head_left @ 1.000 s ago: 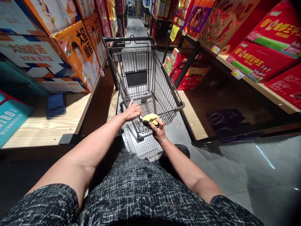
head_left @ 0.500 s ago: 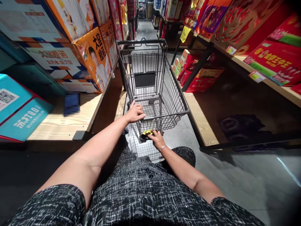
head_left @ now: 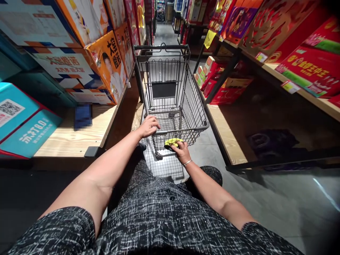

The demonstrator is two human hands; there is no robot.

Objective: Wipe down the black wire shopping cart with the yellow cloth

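Observation:
A dark wire shopping cart stands in front of me, its basket holding nothing that I can see. My left hand grips the rim at the cart's near left corner, fingers curled over it. Lower and to the right, my right hand is closed on a small yellow and black cloth-like pad. The pad is at the near wire side of the basket, below the rim. Whether it is a cloth or a sponge, I cannot make out. A thin bracelet circles my right wrist.
Orange and white cartons and a teal box sit on the left wooden shelf, beside a blurred dark blue item. Red gift boxes fill the right shelf. Grey aisle floor runs ahead between the shelves.
My right hand has moved up and slightly right with the pad. My left hand has shifted a little left, and the cart's near end has swung slightly left too.

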